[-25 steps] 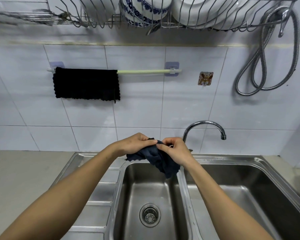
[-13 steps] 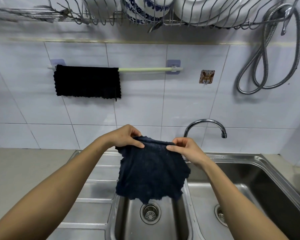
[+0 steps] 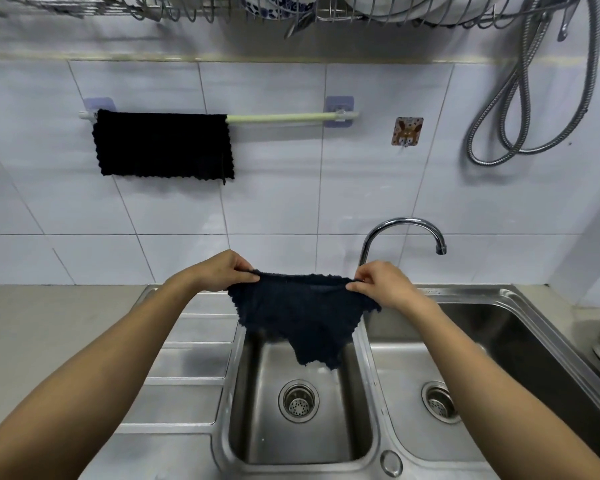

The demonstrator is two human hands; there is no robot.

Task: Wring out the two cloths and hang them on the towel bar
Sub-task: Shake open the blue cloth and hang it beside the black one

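The left hand point(image 3: 219, 271) and the right hand point(image 3: 383, 284) each pinch one upper corner of a dark navy square cloth point(image 3: 300, 317), thumb against curled fingers, so its top edge runs as a slightly sagging line from fingers to fingers. The long axis of the cloth lies left to right; below the fingers it hangs down and narrows to a point over the smaller left basin of the double stainless steel sink point(image 3: 243, 393). Just behind the right fingers rises the curved chrome faucet point(image 3: 400, 230), its spout pointing to the right, away from the cloth. Well above the left fingers, on the white tiled wall, a pale green towel bar point(image 3: 281, 117) runs horizontally between two lilac holders. A black knitted cloth point(image 3: 161, 145) covers the left part of this bar; the right part is bare. Nothing stands between the held cloth and the bar. Higher up are a wire dish rack point(image 3: 361, 12) and, to the right, a looped metal hose point(image 3: 534, 98).
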